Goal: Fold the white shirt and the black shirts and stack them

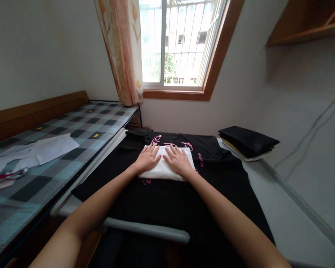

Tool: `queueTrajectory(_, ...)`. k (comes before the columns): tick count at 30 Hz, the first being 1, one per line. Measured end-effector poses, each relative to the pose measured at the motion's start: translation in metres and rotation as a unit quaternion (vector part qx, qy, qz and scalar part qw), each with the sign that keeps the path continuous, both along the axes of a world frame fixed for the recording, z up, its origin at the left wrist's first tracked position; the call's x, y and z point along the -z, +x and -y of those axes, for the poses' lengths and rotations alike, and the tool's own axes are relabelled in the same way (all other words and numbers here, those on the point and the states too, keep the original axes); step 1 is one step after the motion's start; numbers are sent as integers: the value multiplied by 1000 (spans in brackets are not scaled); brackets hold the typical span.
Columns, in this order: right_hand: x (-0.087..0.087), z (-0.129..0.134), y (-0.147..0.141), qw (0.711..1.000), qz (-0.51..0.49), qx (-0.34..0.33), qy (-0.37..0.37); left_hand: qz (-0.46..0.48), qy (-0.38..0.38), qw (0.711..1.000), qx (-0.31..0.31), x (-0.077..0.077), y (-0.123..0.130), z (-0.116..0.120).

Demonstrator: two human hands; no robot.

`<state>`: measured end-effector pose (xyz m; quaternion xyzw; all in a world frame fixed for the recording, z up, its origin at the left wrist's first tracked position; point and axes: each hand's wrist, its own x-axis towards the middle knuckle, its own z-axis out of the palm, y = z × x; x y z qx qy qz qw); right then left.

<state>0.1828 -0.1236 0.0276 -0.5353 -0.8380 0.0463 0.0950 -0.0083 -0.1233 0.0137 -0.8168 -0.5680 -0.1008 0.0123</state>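
Observation:
A folded white cloth (163, 169) lies in the middle of a black T-shirt (156, 201) with pink lettering. The shirt is spread over a white table (270, 190), and part of it hangs past the front edge. My left hand (147, 158) rests flat on the left part of the white cloth, fingers stretched out. On its right part lies my right hand (178, 160), also flat with fingers spread. Neither hand grips anything. The cloth covers some of the lettering.
A stack of folded dark clothes (248, 141) sits at the table's back right. To the left stands a bed (100, 119) with a checked cover and loose papers (50, 149) on it. A curtain (125, 56) hangs by the window; a wooden shelf (309, 35) is at upper right.

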Motion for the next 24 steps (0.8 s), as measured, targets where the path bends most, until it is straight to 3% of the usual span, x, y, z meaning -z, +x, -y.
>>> queueTrajectory(4,1,-2,9,1000,18,20,-8,-23,-24,999,-21,-4,-2,1)
queueTrajectory(12,4,-11,41,998,8,55,-28,38,-71,996,-35,-10,-12,1)
queueTrajectory(18,6,-16,56,996,-68,59,25,82,-23,996,-22,-12,-17,-3)
queueTrajectory(24,2,-17,54,994,-55,80,44,110,-1,994,-20,-11,-16,-3)
